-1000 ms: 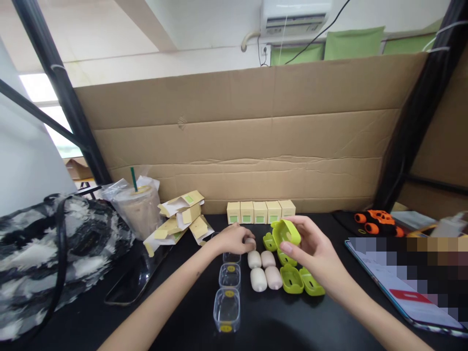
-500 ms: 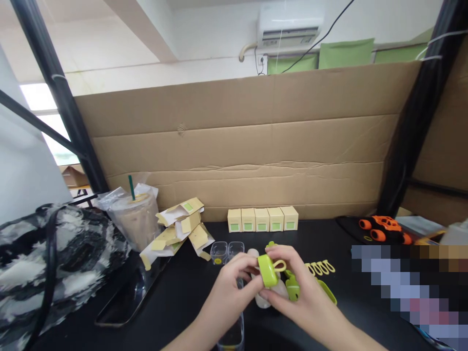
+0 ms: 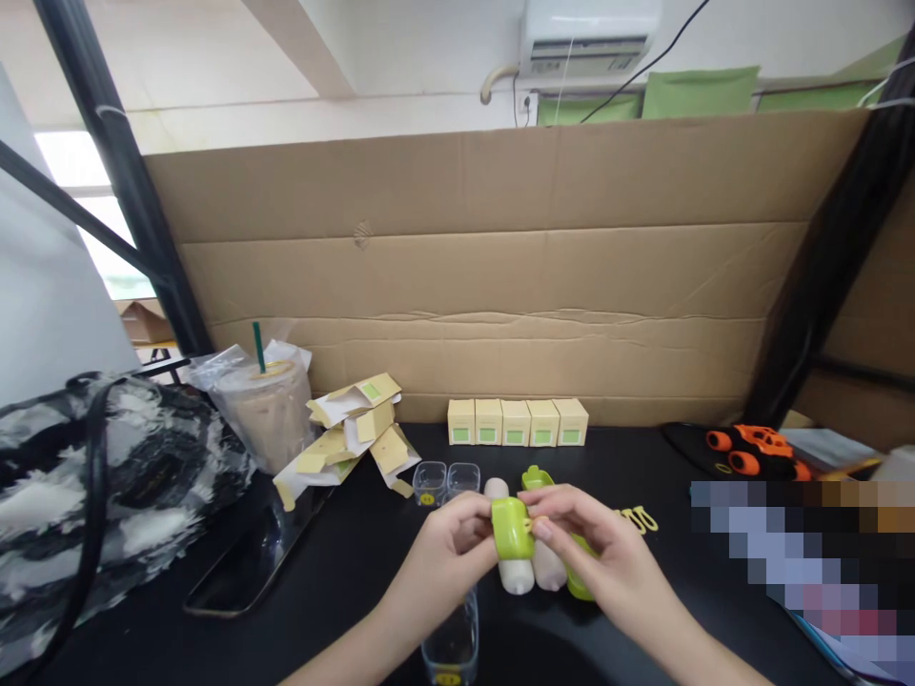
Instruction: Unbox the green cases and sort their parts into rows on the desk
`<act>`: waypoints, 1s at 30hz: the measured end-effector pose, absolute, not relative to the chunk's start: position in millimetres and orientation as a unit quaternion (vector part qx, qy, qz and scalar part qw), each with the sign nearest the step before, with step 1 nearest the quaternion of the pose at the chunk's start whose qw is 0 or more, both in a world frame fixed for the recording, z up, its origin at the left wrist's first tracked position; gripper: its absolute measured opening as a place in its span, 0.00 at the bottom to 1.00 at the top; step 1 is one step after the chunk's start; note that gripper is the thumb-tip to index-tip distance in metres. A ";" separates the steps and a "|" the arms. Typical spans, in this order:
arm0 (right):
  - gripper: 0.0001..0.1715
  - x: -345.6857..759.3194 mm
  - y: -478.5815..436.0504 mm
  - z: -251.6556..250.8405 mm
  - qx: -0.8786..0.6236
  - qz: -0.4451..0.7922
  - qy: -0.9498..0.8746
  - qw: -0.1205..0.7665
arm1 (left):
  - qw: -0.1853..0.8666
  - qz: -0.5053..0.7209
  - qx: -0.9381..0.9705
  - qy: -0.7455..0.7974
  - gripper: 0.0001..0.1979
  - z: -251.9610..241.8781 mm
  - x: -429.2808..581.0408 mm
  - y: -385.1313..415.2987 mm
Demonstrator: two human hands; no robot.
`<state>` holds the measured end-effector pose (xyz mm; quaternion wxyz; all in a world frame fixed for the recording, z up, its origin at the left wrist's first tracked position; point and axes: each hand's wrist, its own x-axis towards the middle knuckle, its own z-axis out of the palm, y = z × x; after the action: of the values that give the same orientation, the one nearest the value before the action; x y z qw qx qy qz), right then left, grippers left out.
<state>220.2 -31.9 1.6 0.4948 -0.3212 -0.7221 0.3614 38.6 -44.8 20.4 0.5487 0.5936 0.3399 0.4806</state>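
A small glossy green case (image 3: 512, 527) is pinched by its left side in my left hand (image 3: 450, 548), above the black table. My right hand (image 3: 593, 534) closes thumb and fingers on the yellow loop (image 3: 532, 524) at the case's right side; the fingertips hide most of it. Below the case lie small whitish bottles (image 3: 549, 569), partly covered. Green pieces (image 3: 538, 477) lie behind and beneath my right hand. More yellow loops (image 3: 643, 519) rest to its right. Near my left wrist stands a clear plastic container (image 3: 450, 643) with a yellow sticker.
Two clear cups (image 3: 430, 484) stand behind my left hand. A row of small cream boxes (image 3: 516, 422) lines the cardboard wall (image 3: 457, 276). Opened cartons (image 3: 357, 433), a bagged drink (image 3: 264, 410), a phone (image 3: 250, 562) and a furry bag (image 3: 157, 486) are left; an orange toy car (image 3: 759, 451) is right.
The green case has turned so its broad face shows. My right fingers have moved onto the yellow loop, which stood out freely before. The view has shifted slightly.
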 end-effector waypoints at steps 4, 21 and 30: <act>0.05 219.4 -36.6 -3.0 -0.303 0.237 -0.772 0.507 | 0.548 0.464 0.597 0.357 0.10 17.5 37.9 -45.3; 0.07 227.1 -35.8 12.1 -0.328 0.234 -0.772 0.491 | 0.636 0.446 0.554 0.299 0.20 27.9 33.9 -46.1; 0.10 217.2 -44.5 12.8 -0.329 0.267 -0.739 0.523 | 0.671 0.435 0.519 0.302 0.20 21.6 37.2 -45.6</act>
<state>217.2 -44.5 12.8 0.5233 -0.3295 -0.7391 0.2669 37.2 -45.6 21.6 0.6712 0.5188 0.3022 0.4347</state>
